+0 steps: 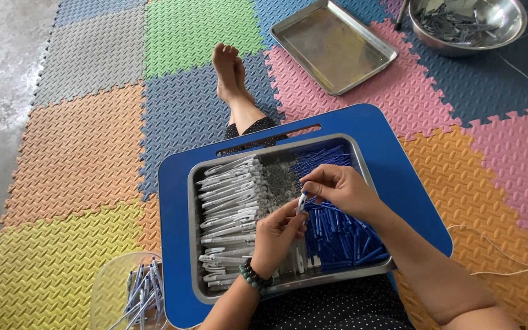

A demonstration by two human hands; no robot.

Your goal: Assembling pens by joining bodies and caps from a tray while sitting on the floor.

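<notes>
Hands meet over the metal tray [195, 183] on a blue lap desk [398, 165]. Left hand [276, 235] and right hand [340, 189] are both pinched shut on one white pen barrel [302, 203], held upright between them just above the tray's middle. The tray is split three ways: white barrels [230, 208] stacked in rows on the left, a little heap of tiny grey springs [279, 180] in the middle, blue refills [337, 235] filling the right side. By the left elbow there's a clear tub [108, 281] holding a few finished pens [142, 293]. Out on the colourful foam mat [80, 153], a second tray [334, 44] sits bare, and a steel bowl [508, 27] in the top right corner holds a pile of grey parts [450, 24], too small to make out.
</notes>
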